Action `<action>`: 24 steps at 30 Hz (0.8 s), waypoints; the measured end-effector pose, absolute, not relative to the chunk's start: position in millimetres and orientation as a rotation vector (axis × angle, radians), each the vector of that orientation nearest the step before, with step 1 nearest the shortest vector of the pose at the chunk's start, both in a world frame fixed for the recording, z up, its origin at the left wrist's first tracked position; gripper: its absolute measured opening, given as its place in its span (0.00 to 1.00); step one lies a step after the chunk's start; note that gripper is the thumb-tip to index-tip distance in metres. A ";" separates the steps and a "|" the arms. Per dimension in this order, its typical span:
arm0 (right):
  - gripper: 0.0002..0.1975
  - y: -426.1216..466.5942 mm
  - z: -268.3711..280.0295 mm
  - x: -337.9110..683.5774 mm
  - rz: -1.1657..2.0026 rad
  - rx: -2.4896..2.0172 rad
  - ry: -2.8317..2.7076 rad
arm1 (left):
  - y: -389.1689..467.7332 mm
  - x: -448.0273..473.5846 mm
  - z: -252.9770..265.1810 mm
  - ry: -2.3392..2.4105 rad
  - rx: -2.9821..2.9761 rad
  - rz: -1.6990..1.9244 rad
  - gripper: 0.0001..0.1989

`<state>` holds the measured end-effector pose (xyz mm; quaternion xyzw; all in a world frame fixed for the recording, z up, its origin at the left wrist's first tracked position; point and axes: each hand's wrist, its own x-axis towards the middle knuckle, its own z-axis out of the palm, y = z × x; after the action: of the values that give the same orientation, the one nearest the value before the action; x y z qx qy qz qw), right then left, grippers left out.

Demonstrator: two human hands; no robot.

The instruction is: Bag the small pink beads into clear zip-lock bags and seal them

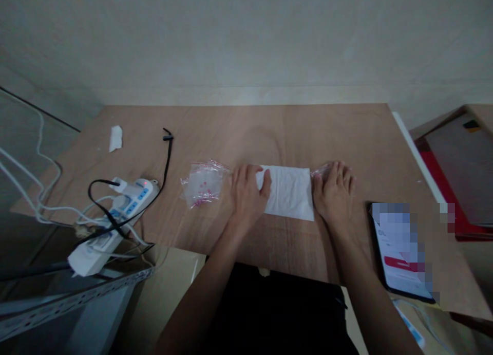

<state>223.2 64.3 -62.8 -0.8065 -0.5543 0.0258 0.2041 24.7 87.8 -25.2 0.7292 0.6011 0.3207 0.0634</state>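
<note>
A white folded sheet, paper tissue or thin cloth, lies flat on the wooden table in front of me. Over its left edge rests my left hand, thumb apart from the fingers and touching the sheet. My right hand lies palm down just past the sheet's right edge, fingers a little spread. Under it, a clear plastic piece shows partly; the rest is hidden by the hand. Left of my left hand are clear zip bags with pink-red edges and small pink marks.
A white power strip with plugs and tangled cables sits at the left. A black cable and a white scrap lie behind it. At the right are a phone or tablet, partly blurred, and a red folder.
</note>
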 end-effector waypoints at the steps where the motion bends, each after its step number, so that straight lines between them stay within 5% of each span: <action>1: 0.35 64.1 -63.4 223.8 0.071 -2.230 -1.525 | 84.3 10.0 -24.0 1.953 2.116 1.036 0.13; 6: 0.35 63.5 -66.7 227.2 0.031 -2.140 -1.464 | 82.7 -51.7 -32.3 2.485 1.866 0.840 0.39; 13: 0.33 61.8 -64.8 226.7 0.066 -2.099 -1.436 | 86.4 -65.4 -37.5 2.500 1.904 0.640 0.29; 24: 0.21 45.4 -41.5 208.4 0.025 -1.745 -1.400 | 70.1 -75.1 -33.1 2.193 2.023 1.034 0.22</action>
<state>208.4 45.4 -41.5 -0.7014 -0.5630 0.0100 0.4369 -75.1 70.1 -33.1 0.6407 0.6944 0.3275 -0.0080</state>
